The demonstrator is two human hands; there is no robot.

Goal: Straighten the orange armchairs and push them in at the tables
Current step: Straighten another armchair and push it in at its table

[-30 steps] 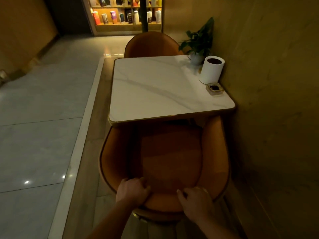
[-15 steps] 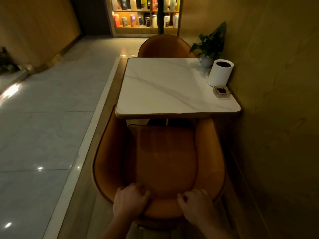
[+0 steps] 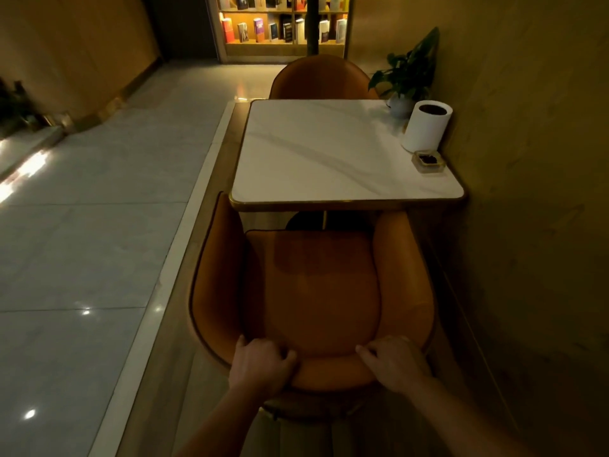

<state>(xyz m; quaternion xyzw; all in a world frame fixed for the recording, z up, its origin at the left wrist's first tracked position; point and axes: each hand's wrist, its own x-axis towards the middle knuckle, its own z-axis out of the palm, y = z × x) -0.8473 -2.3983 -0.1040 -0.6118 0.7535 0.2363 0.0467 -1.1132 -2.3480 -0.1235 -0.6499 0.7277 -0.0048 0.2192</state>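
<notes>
on the near armchair (image 3: 313, 291) backrest, left hand (image 3: 260, 364) and right hand (image 3: 395, 362) both clasped

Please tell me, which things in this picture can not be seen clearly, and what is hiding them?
Head view only:
- Near armchair: its legs are hidden under its own seat; its front goes under the table.
- Far armchair: only the backrest shows; the table hides the rest.
- Tray contents: too dark and small to identify.
- Left hand and right hand: fingertips curl behind the backrest.
- Book titles: too small.
</notes>
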